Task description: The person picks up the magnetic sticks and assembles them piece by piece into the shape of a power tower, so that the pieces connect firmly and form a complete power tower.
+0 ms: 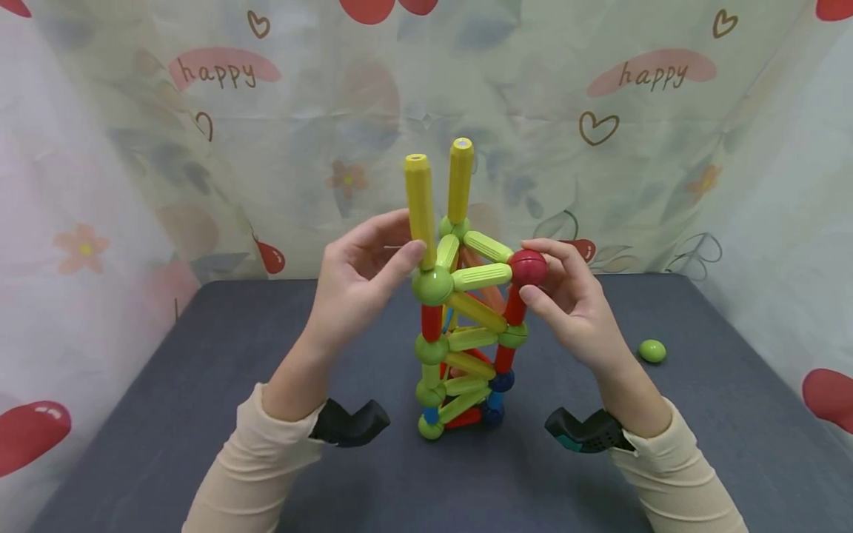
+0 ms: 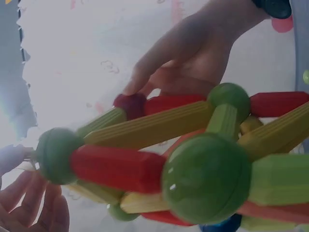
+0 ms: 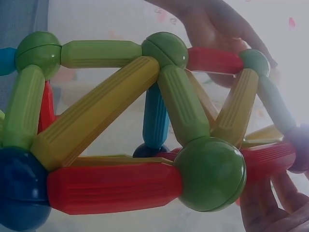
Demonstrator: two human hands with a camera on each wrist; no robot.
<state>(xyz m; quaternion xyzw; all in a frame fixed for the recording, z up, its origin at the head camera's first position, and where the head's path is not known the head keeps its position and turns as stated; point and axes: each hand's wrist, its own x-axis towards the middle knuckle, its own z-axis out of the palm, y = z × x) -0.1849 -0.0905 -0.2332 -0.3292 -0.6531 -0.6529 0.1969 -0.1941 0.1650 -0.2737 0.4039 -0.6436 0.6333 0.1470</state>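
Note:
A tall tower of magnetic rods and balls stands upright on the table in the head view. My left hand (image 1: 349, 277) pinches the lower part of an upright yellow rod (image 1: 419, 203), just above a green ball (image 1: 433, 286) at the tower's upper left corner. A second yellow rod (image 1: 460, 181) rises from the rear green ball (image 1: 455, 226). On the other side, my right hand (image 1: 573, 307) holds the red ball (image 1: 528, 266) at the upper right corner between thumb and fingers. Red, green and yellow rods fill the right wrist view, with the right-hand fingers (image 3: 270, 203) low at right.
One loose green ball (image 1: 651, 351) lies on the dark table (image 1: 220, 414) to the right of the tower. A printed cloth (image 1: 426, 89) hangs behind and at both sides. Each wrist wears a black camera band (image 1: 349, 423).

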